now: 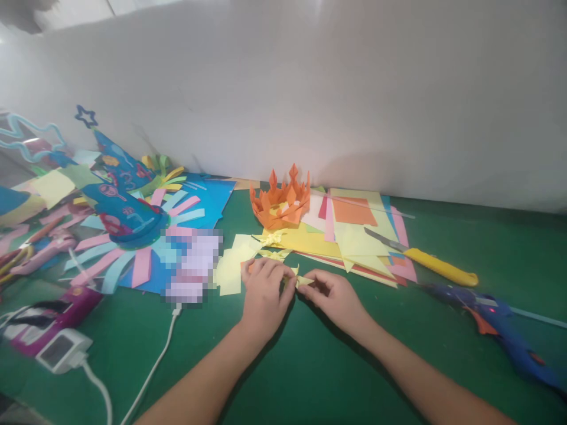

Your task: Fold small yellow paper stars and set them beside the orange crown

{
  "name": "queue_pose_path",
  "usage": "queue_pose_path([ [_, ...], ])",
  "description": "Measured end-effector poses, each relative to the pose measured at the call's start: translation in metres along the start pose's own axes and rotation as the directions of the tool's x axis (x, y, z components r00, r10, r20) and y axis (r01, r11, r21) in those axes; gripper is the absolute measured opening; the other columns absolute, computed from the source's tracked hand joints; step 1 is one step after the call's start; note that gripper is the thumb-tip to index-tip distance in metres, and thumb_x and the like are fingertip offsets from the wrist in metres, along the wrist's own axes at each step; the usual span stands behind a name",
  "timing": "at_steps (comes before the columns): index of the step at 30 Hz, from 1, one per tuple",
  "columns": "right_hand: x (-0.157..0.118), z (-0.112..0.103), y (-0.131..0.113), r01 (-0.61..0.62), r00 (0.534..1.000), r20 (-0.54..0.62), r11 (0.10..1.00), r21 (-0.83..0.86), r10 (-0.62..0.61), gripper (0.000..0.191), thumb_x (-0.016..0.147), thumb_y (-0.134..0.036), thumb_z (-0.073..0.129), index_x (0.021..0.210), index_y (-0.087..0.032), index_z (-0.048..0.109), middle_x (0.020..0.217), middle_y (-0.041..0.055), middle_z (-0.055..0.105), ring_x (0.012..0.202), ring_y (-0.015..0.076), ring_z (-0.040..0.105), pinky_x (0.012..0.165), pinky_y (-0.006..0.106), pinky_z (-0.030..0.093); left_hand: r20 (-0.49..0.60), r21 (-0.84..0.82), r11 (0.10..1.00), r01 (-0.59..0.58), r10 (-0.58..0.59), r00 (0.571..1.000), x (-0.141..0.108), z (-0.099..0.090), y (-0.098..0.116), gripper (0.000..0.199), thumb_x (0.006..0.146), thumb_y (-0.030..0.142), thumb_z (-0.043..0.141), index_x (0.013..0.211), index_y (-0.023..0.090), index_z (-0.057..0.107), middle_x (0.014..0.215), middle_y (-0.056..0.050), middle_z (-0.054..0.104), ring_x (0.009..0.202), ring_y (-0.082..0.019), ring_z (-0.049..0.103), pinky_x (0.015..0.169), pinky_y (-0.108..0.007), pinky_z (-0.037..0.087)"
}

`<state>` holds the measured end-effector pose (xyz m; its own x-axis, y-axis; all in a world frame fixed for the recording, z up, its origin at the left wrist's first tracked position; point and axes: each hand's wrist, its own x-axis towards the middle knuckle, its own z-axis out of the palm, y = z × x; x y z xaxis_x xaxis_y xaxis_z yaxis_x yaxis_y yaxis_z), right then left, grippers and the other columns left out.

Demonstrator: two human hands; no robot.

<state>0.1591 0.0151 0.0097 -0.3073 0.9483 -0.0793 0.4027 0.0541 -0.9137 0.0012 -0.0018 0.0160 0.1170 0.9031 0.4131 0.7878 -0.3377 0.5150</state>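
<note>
Both of my hands meet over the green table point(283, 366), fingers closed on one small piece of folded yellow paper point(305, 281). My left hand point(268, 292) pinches its left side between thumb and fingers, hiding part of it. At its right tip, my right hand point(332, 295) grips with thumb and forefinger. Just beyond lie other folded yellow paper pieces point(272, 239) and pale yellow sheets point(230, 277). An orange folded-paper crown point(281, 203) stands behind them, with yellow and pale bits inside.
Coloured paper sheets point(354, 209) lie stacked at the back right, a yellow-handled utility knife point(443, 267) across their edge. A blue glue gun point(500, 324) rests at right. Decorated blue paper cones point(121, 209) stand left, near a power strip with a white plug point(64, 349). A white wall point(354, 100) rises behind.
</note>
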Motion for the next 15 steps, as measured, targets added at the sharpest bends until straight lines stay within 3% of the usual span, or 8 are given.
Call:
queue_pose_path([
  [9, 0.0010, -0.0021, -0.0012, -0.030, 0.998, 0.049, 0.995, 0.097, 0.026, 0.021, 0.083, -0.036, 0.049, 0.074, -0.018, 0.055, 0.058, -0.0030, 0.052, 0.044, 0.0083, 0.044, 0.041, 0.020, 0.036, 0.037, 0.012, 1.000, -0.022, 0.021, 0.999, 0.0008, -0.0020, 0.0033, 0.013, 0.087, 0.018, 0.050, 0.078, 0.022, 0.058, 0.083, 0.001, 0.063, 0.088, -0.018, 0.051, 0.093, -0.044, 0.021],
  [15, 0.0017, -0.0024, 0.0016, -0.047, 0.995, 0.095, 0.990, 0.130, 0.035, 0.018, 0.084, -0.033, 0.048, 0.076, -0.018, 0.055, 0.061, -0.0020, 0.056, 0.047, 0.0081, 0.047, 0.042, 0.019, 0.038, 0.062, -0.009, 1.000, -0.011, 0.012, 0.998, -0.0002, 0.0015, 0.0021, 0.014, 0.087, 0.014, 0.047, 0.078, 0.021, 0.055, 0.082, 0.001, 0.061, 0.087, -0.017, 0.049, 0.091, -0.042, 0.023],
])
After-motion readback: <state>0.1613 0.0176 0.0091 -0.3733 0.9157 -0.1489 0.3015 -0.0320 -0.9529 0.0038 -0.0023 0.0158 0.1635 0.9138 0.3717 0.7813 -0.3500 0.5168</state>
